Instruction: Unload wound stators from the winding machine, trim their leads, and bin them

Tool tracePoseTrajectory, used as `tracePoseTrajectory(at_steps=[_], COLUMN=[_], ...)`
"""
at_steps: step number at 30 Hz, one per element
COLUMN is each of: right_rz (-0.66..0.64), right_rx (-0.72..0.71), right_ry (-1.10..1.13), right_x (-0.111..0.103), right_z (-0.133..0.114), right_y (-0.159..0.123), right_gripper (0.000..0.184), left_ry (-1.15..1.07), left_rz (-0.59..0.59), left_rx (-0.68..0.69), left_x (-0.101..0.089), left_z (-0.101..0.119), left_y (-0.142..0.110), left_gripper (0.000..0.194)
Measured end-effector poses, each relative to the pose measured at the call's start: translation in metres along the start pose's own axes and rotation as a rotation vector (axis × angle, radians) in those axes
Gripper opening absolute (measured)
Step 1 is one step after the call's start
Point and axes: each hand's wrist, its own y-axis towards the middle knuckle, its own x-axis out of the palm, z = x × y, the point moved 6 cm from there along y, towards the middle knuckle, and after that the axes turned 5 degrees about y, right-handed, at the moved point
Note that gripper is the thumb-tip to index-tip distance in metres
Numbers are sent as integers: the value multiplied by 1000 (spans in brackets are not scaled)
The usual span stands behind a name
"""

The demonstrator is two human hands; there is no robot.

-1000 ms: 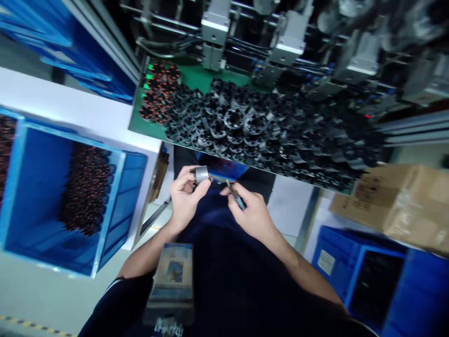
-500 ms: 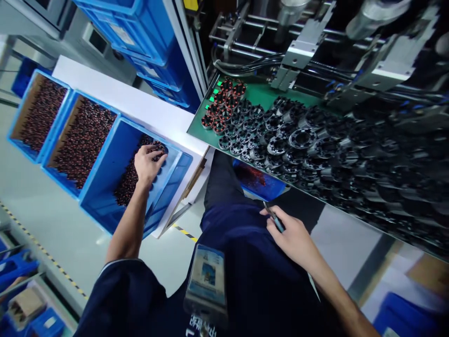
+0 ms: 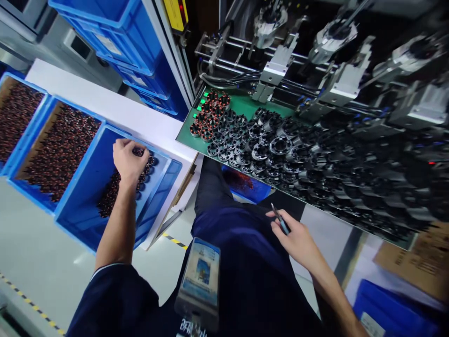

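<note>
Holding possible nippers (image 3: 283, 225): right hand (image 3: 293, 238)

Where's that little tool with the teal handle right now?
In the head view, right of centre, the teal-handled tool is in the right hand, below the near edge of the green work surface.

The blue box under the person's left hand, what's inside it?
Lots of small, dark, reddish parts sit in the blue box. The left hand hides some, and anything beneath the top ones can't be seen.
</note>
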Motion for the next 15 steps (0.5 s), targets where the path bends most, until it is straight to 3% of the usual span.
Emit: tracePoseTrajectory(at_steps=[3,5,7,11,15], right_rz=[-38,-50,-45,0,28], right_rx=[-62,-126,-184,-207,-164], right_ry=[-25,-59,-84,-96,-22], right_x=[1,-3,-12,-33,-41], right_z=[-14,-27,-39,-44,-22], right_y=[7,11,11,3,-8], right_gripper=[42,36,30,26,30], left_ry=[-86,-147,-62,114,-57], left_rz=[8,-98,-243,-415,-340], left_rx=[176,379,503,503,498], left_x=[7,30,60,103,106], left_z=[70,118,150,161,148], left_y=[20,31,40,53,60], left_gripper=[25,33,39,37,60])
